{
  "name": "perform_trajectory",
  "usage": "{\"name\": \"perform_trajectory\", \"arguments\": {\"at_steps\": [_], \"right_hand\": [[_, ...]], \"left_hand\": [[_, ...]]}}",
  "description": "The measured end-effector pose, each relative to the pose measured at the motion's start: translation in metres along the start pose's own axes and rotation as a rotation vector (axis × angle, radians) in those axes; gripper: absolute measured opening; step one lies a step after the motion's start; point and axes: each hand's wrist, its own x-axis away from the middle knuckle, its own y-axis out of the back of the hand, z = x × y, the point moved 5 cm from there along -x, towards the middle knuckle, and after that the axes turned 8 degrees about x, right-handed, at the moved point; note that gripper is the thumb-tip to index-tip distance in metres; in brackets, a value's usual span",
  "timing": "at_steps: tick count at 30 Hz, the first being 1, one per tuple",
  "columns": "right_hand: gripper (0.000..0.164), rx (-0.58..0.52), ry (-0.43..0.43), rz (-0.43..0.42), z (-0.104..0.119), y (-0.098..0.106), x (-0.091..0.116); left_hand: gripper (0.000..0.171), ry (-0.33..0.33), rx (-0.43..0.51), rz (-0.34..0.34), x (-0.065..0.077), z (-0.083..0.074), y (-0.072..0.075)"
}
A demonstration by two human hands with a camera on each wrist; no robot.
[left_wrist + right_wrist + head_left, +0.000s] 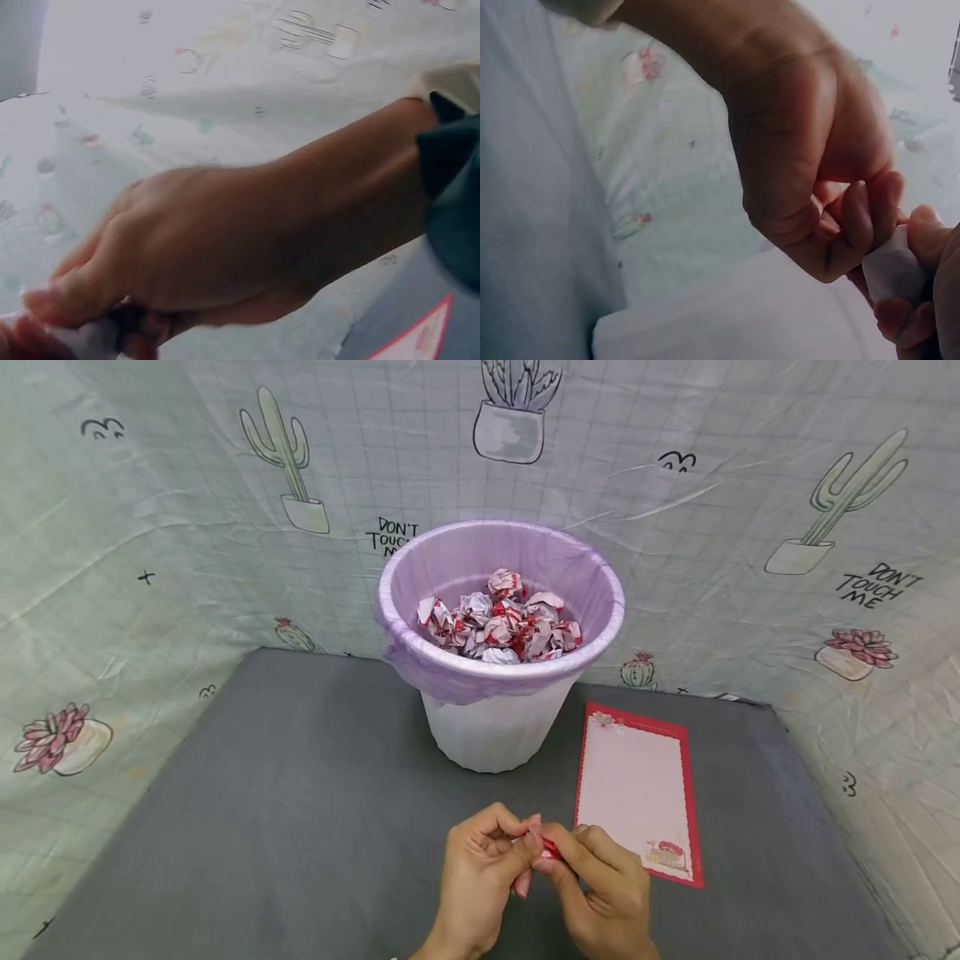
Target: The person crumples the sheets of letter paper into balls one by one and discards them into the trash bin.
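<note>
Pinched by left hand [478, 875] and right hand [609, 889]: small red-and-white paper wad [550, 850]. Looks light, soft, apt to tear; best taken across its middle.

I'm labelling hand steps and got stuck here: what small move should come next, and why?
Probably squeeze the small red-and-white paper tighter: the left hand and right hand both pinch it, and the right wrist view shows a fairly smooth face, unlike the crumpled paper balls in the bin.
</note>
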Motion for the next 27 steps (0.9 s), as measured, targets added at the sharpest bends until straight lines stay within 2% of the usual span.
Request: {"name": "perform_trajectory", "arguments": {"at_steps": [2, 4, 6, 7, 8, 10, 12, 14, 15, 17, 18, 20, 24, 25, 27], "right_hand": [[0.025, 0.003, -0.029, -0.008, -0.004, -0.001, 0.005], [0.024, -0.031, -0.108, 0.007, -0.012, 0.001, 0.012], [0.023, -0.133, -0.242, 0.027, -0.025, 0.005, 0.019], [0.023, -0.218, -0.311, 0.035, -0.032, 0.008, 0.023], [0.023, -0.307, -0.381, 0.043, -0.037, 0.010, 0.027], [0.024, -0.492, -0.494, 0.055, -0.046, 0.014, 0.032], [0.026, -0.654, -0.555, 0.068, -0.049, 0.014, 0.035], [0.029, -0.774, -0.584, 0.088, -0.048, 0.011, 0.037], [0.029, -0.811, -0.591, 0.095, -0.048, 0.008, 0.037], [0.030, -0.866, -0.593, 0.099, -0.046, 0.005, 0.037], [0.030, -0.887, -0.590, 0.102, -0.045, 0.003, 0.036], [0.029, -0.895, -0.566, 0.108, -0.043, 0.001, 0.035], [0.027, -0.819, -0.463, 0.102, -0.038, 0.001, 0.030], [0.027, -0.790, -0.439, 0.095, -0.037, 0.001, 0.030], [0.027, -0.743, -0.409, 0.077, -0.034, 0.002, 0.029]], "left_hand": [[0.022, -0.021, -0.035, -0.045, 0.001, 0.002, 0.001], [0.019, -0.024, -0.069, -0.063, 0.000, 0.005, 0.001], [0.018, -0.010, -0.088, -0.028, 0.000, 0.007, 0.000], [0.021, -0.006, -0.103, 0.001, 0.000, 0.007, -0.002], [0.027, -0.040, -0.148, 0.047, -0.001, 0.006, -0.004], [0.037, -0.192, -0.287, 0.154, -0.001, 0.001, -0.009], [0.042, -0.432, -0.477, 0.241, 0.001, -0.007, -0.015], [0.043, -0.698, -0.661, 0.263, 0.004, -0.015, -0.019], [0.044, -0.791, -0.726, 0.268, 0.004, -0.018, -0.021], [0.047, -0.894, -0.787, 0.289, 0.005, -0.023, -0.025], [0.047, -0.915, -0.790, 0.293, 0.004, -0.025, -0.027], [0.045, -0.901, -0.747, 0.310, 0.003, -0.029, -0.028], [0.036, -0.748, -0.583, 0.336, 0.002, -0.035, -0.027], [0.034, -0.715, -0.557, 0.344, 0.002, -0.035, -0.026], [0.032, -0.694, -0.562, 0.354, 0.003, -0.034, -0.023]]}}
